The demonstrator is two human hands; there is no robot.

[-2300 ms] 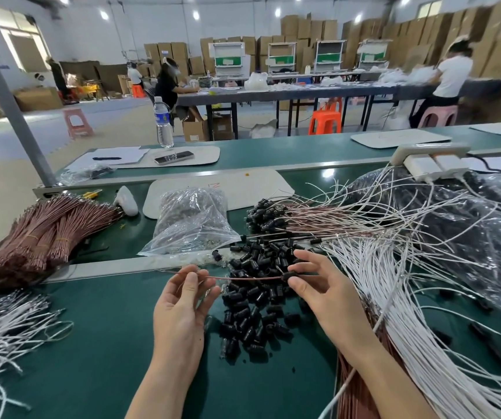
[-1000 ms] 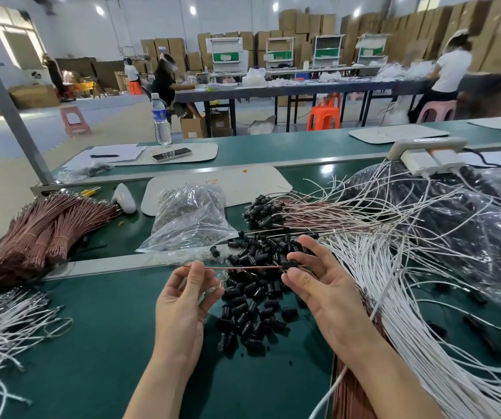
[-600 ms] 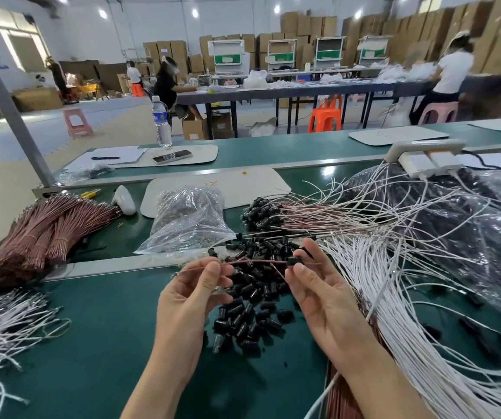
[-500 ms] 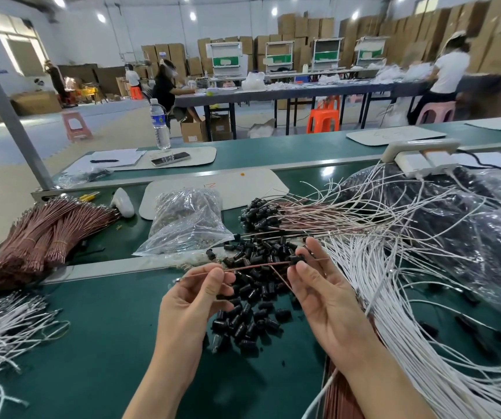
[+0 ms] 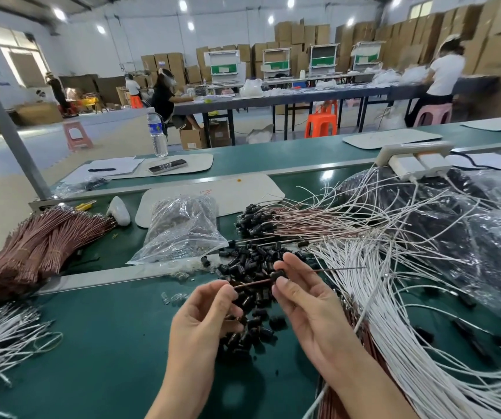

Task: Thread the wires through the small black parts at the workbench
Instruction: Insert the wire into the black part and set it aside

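Left hand point(image 5: 203, 322): grip clamped, thumb & fingertip pinching one end of a thin brown wire point(image 5: 255, 282). Right hand point(image 5: 309, 300): grip clamped on a small black part point(image 5: 278, 274) sitting on that same wire. The wire shows on both sides of the part, and its thin tip points right, ending over the white wires point(image 5: 394, 328). Both hands are up off the table point(image 5: 107, 343), above the loose pile of black parts point(image 5: 255, 258), w/ a short stretch of wire btwn them. Open room: bare green surface left of & in front of the left hand, up to the metal rail point(image 5: 107, 276) crossing the table. The right side is crowded: white wires fan out just beside the right wrist & run off the bottom edge. Hard to make out: right fingertips cover most of the part, so its shape is unclear. Some of the pile is hidden under both hands, and a brown bundle under the right forearm is mostly covered. Around: clear plastic bag point(image 5: 182, 234) behind the pile, wires w/ black caps point(image 5: 252, 220) on their ends just right of it. Tied brown wire bundles point(image 5: 40, 246) lie far left, w/ more white strands point(image 5: 1, 337) cut off at the left edge. Crinkled plastic sheet point(image 5: 470, 237) over dark stuff far right, power strip point(image 5: 412, 155) behind it. Bkgd is blurry: people at other tables, stacked boxes.
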